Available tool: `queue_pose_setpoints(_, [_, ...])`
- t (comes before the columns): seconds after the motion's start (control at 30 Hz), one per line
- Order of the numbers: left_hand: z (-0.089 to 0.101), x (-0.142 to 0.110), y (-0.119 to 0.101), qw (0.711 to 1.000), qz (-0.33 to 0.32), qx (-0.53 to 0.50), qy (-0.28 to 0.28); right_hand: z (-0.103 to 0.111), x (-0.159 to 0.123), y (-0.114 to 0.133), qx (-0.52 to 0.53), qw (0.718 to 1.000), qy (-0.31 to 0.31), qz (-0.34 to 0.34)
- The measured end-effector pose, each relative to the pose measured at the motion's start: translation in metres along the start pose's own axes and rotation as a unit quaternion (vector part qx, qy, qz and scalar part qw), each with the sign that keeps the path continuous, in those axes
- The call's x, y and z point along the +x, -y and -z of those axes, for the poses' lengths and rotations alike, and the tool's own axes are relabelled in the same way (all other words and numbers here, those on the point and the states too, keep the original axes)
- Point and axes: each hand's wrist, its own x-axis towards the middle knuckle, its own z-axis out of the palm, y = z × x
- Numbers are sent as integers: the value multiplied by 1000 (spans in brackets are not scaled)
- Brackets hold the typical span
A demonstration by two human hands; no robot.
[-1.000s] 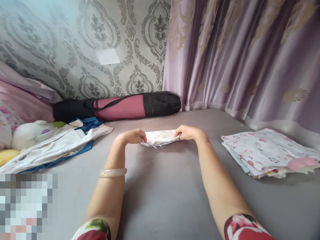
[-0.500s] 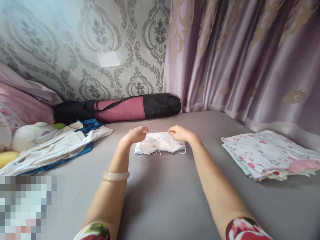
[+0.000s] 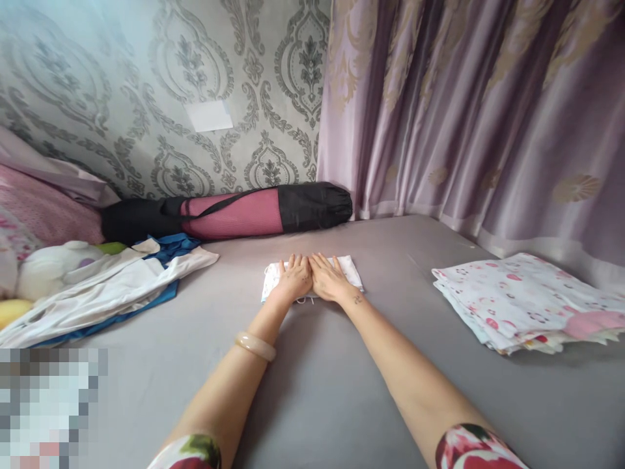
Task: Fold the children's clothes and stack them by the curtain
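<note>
A small folded white cloth garment (image 3: 350, 268) with a faint print lies on the grey bed sheet (image 3: 336, 365), thin white ties showing at its near edge. Flat on its left half rests my left hand (image 3: 295, 277), fingers stretched out and pointing away from me. My right hand (image 3: 328, 277) presses on the middle and right of the cloth, also flat, its fingers extended. The two hands touch side by side. Much of the garment is hidden under them. A pale bangle (image 3: 255, 346) circles my left wrist.
On the right lies a stack of folded printed cloths (image 3: 522, 299). White and blue clothes (image 3: 112, 280) are spread at the left beside a white plush toy (image 3: 58, 267). A pink and black rolled bag (image 3: 234, 212) lies along the wall, near the purple curtain (image 3: 415, 117).
Both hands have let go of the garment's far edge and come together, now lying flat on top of it. The garment has stayed in about the same place.
</note>
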Motion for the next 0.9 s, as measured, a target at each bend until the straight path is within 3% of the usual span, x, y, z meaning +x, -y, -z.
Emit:
queue_pose_setpoints(0.27, [-8, -7, 5, 999, 2, 30, -28, -11, 1, -6, 13, 999, -23, -18])
queue_pose_setpoints(0.43, [-12, -6, 8, 999, 16, 33, -26, -10, 2, -6, 6, 1000, -3, -30])
queue_pose_setpoints(0.9, [-19, -3, 23, 995, 43, 57, -64, -7, 1, -16, -26, 988, -11, -151])
